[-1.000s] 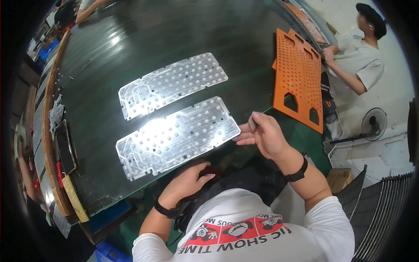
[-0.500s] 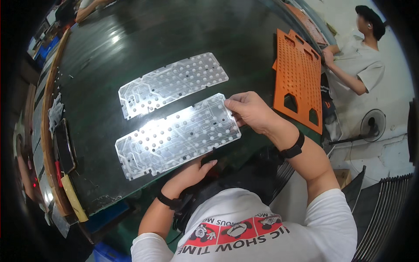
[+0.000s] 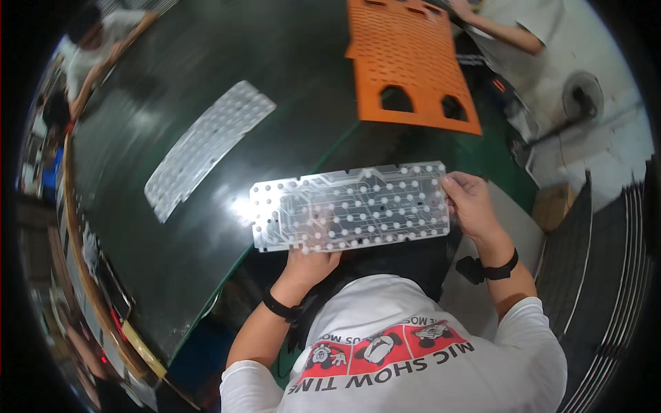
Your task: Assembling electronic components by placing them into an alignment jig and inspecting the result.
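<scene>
A clear keyboard membrane sheet (image 3: 372, 210), with rows of pale domes and fine printed traces, is held up over the table's near edge. My right hand (image 3: 471, 203) pinches its right end, thumb on top and fingers mostly behind. At the lower edge, left of the middle, my left hand (image 3: 313, 267) grips it from underneath; its fingers show faintly through the film. On the dark table (image 3: 275, 41) a second keyboard membrane (image 3: 210, 148) lies slanted, apart from both hands.
An orange perforated board (image 3: 413, 76) with large cutouts sits at the far right. One person leans at the table's far left edge, another stands behind the board. A wooden rail (image 3: 96, 296) edges the left side. A fan (image 3: 582, 96) stands at right.
The view has turned to the right. The held membrane now sits nearer my body and more level. My left hand has come up from below the sheet to its lower edge.
</scene>
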Available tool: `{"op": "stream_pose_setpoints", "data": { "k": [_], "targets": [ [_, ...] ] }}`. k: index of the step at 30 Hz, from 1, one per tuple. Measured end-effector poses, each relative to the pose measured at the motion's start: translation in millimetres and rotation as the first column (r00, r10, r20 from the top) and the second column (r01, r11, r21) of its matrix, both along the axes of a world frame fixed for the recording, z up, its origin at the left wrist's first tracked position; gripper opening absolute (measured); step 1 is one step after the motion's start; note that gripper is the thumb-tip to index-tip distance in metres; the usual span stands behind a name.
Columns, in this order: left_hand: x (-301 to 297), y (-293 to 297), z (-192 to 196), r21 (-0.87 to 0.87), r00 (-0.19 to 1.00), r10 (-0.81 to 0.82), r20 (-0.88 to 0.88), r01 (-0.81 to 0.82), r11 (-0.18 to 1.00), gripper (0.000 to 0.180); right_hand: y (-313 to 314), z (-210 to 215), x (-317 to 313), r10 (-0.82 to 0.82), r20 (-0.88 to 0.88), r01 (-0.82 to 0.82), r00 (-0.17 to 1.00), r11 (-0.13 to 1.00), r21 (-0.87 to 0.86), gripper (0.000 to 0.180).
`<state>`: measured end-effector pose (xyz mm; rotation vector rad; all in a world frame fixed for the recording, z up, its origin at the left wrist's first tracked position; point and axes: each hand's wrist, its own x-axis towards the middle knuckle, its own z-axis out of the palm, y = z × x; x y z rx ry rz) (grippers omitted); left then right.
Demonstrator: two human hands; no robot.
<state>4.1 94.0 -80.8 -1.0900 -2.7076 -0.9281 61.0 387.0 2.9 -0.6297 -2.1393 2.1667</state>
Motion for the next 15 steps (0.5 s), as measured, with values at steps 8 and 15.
{"op": "stream_pose_setpoints", "data": {
  "k": [8,15],
  "targets": [
    [16,114,7,-0.138,0.848,-0.524,-0.077,0.512,0.848,0.055,67,-52,155,-0.443,0.020,0.443,0.896,0.895,-0.057,0.023],
    [31,246,1,-0.461,0.658,-0.745,-0.107,0.631,0.624,0.076,129,-150,251,-0.820,-0.132,0.759,0.556,0.567,-0.320,0.020]
  ]
}}
